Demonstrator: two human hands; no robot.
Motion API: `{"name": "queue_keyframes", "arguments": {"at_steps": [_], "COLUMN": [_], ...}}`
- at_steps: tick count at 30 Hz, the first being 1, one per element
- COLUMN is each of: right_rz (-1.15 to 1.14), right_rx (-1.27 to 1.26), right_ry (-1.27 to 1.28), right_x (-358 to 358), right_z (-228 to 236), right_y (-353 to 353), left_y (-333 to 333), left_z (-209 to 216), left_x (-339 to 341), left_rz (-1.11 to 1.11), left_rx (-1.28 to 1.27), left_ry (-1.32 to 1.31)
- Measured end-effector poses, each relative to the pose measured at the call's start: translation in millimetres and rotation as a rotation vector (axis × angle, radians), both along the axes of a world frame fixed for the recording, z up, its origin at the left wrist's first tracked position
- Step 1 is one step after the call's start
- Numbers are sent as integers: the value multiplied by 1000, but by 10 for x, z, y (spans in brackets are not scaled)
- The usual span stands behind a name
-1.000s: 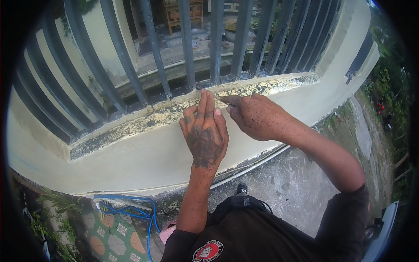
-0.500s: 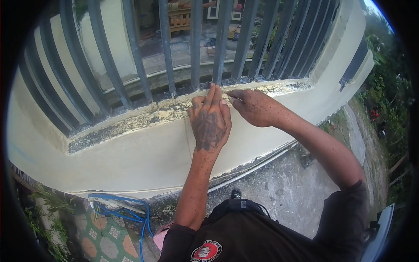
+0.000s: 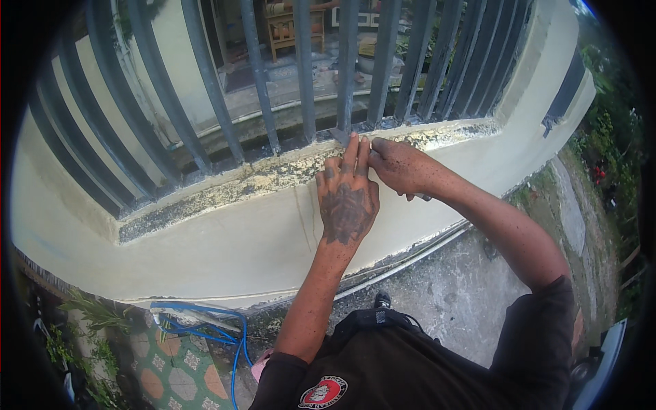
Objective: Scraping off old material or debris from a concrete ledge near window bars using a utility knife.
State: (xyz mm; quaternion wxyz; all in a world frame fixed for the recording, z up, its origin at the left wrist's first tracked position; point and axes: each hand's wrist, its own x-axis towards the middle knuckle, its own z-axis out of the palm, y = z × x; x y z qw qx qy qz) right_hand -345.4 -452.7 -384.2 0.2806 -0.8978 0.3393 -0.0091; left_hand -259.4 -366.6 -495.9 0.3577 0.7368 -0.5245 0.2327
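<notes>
My right hand (image 3: 404, 168) is closed round a scraper; the handle's end pokes out below my fingers. Its flat grey scraper blade (image 3: 339, 136) reaches left to the foot of a grey metal bar (image 3: 347, 75). My tattooed left hand (image 3: 348, 205) lies back up with fingers stretched forward, the fingertips at the blade. Both hands are over the window ledge (image 3: 260, 174), whose yellowish paint is flaked and blotched with dark patches. Most of the scraper's handle is hidden in my right hand.
A row of upright bars stands along the ledge above a curved cream wall (image 3: 239, 239). Blue hose (image 3: 236, 335) and a white pipe (image 3: 389, 269) lie below at the wall's foot. Behind the bars is a wooden chair (image 3: 294, 31). Plants (image 3: 594, 137) grow at right.
Both hands have shifted a little to the right along the ledge. The scraper's blade now shows beyond my left fingertips, and its handle end shows below my right hand. The view has shifted slightly.
</notes>
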Motion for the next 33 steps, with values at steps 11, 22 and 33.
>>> {"name": "queue_keyframes", "arguments": {"at_steps": [11, 22, 33], "right_rz": [250, 227, 265], "right_rx": [-226, -271, -330], "right_ry": [294, 295, 222], "right_x": [115, 169, 209], "right_z": [167, 188, 129], "right_y": [-72, -15, -8], "left_y": [35, 81, 43], "left_z": [138, 130, 136], "left_x": [96, 111, 189], "left_rz": [34, 46, 25], "left_rx": [110, 84, 23], "left_ry": [34, 18, 36]}}
